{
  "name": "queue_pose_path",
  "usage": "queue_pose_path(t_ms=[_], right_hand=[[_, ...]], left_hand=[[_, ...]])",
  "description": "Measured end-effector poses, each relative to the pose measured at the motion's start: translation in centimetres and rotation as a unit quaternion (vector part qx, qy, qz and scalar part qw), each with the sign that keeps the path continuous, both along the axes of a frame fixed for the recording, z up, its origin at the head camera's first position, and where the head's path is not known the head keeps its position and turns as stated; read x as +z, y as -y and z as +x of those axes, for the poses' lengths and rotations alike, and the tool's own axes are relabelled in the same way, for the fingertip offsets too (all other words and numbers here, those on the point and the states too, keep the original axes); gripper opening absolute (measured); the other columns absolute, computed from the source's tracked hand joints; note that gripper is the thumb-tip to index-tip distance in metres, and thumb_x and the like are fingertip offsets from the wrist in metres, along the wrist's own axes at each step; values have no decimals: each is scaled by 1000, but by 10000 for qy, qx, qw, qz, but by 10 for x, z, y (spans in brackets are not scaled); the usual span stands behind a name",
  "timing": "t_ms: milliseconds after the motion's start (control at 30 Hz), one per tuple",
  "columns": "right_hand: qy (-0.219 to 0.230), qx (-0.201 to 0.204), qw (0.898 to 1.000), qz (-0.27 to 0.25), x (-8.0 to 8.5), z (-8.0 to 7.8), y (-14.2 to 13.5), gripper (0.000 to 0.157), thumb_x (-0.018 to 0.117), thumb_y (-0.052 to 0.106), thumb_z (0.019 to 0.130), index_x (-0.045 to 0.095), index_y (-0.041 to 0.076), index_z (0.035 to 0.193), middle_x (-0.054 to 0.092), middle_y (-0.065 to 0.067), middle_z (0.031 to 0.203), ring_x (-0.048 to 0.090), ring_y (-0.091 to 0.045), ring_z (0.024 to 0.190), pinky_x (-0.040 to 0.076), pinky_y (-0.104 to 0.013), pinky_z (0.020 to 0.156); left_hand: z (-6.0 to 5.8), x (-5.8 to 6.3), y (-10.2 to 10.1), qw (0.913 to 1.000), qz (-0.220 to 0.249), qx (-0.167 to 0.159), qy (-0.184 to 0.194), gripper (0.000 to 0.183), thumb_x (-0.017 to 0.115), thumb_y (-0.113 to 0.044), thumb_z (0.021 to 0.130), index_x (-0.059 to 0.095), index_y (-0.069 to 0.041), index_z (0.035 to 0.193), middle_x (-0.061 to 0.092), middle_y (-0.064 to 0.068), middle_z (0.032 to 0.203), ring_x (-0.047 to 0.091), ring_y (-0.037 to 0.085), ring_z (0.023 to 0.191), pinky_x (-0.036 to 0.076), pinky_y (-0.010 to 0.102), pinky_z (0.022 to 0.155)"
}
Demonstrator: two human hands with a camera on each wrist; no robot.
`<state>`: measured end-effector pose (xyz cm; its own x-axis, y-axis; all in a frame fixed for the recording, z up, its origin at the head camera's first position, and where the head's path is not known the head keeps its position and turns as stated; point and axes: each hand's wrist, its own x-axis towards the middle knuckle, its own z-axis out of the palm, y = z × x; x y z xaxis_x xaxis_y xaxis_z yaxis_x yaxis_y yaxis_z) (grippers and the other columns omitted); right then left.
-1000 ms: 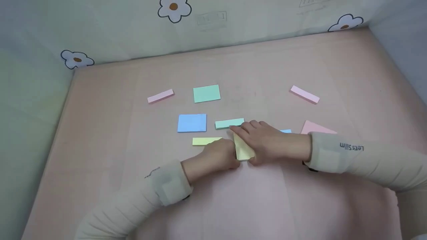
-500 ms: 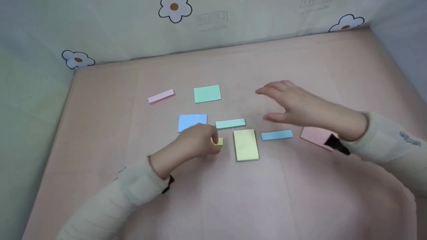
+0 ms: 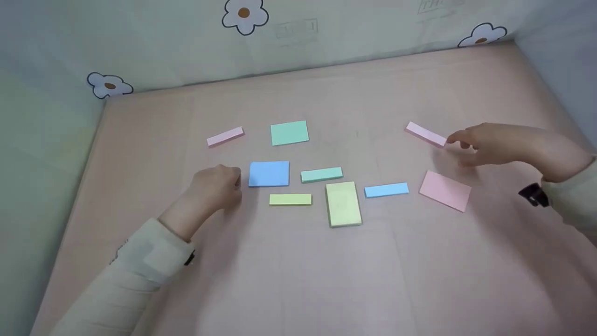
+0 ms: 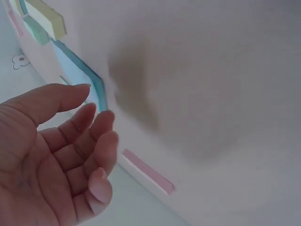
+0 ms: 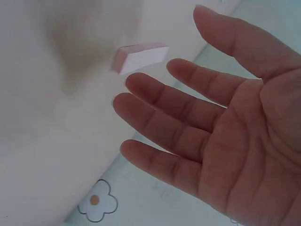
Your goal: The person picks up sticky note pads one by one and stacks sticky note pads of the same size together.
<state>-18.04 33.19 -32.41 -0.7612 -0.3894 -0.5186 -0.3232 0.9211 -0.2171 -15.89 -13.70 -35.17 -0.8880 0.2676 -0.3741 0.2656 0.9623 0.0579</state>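
My left hand (image 3: pixel 211 189) hovers beside the left edge of a blue sticky-note pad (image 3: pixel 269 174), fingers loosely curled and holding nothing. In the left wrist view its palm (image 4: pixel 42 174) shows bare. At the right, my right hand (image 3: pixel 506 147) has its fingertips near the end of a narrow pink sticky-note pad (image 3: pixel 426 134). The right wrist view shows the fingers (image 5: pixel 160 127) spread and relaxed, with that pink pad (image 5: pixel 143 60) just beyond them. A pink rectangular pad (image 3: pixel 445 190) lies below this hand.
Mid-table lie a yellow pad (image 3: pixel 344 204), a narrow green pad (image 3: pixel 322 175), a narrow yellow pad (image 3: pixel 290 199) and a narrow blue pad (image 3: pixel 386 190). Farther back are a green pad (image 3: pixel 289 133) and another narrow pink pad (image 3: pixel 225 136). A flower-printed curtain (image 3: pixel 186 42) borders the table.
Both hands were on the yellow pad a second ago and have let go. The left hand has moved left past the blue pad; the right has moved right towards the narrow pink pad.
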Motion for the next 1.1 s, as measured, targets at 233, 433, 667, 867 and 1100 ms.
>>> queue_pose_path(t_ms=[233,433,667,867,1100], right_hand=[[-244,-440,9987,89,-11,11,6,52,64,23,82,47,-9,120,56,-22,102,54,-30,87,46,-46,74],[431,54,9988,245,-22,39,43,72,73,30,74,39,-7,124,50,-13,96,49,-22,78,45,-35,65],[-170,424,9980,427,-32,41,60,63,71,12,69,40,-11,120,50,-17,95,46,-24,77,43,-35,67],[-114,275,9993,221,-32,38,53,59,67,12,69,41,-8,117,48,-12,89,44,-22,74,40,-33,64],[-423,205,9989,78,-30,27,50,54,68,16,72,46,-9,114,50,-12,90,46,-23,78,41,-35,67]], left_hand=[[6,2,-1,9986,-92,510,113,35,60,-13,78,49,7,105,53,18,84,48,26,68,40,33,55],[5,3,-7,9929,55,1059,542,63,69,-22,74,40,9,120,47,24,106,49,33,85,45,43,73],[1,1,-5,9853,67,1346,1049,65,71,-21,72,41,11,120,43,23,106,47,32,86,42,42,75],[-2,1,-7,9894,-206,1053,978,62,71,-22,71,45,12,116,44,23,102,48,30,80,44,40,71],[-5,0,-13,9919,-405,724,963,62,72,-24,71,47,12,116,47,22,100,47,30,83,45,42,75]])
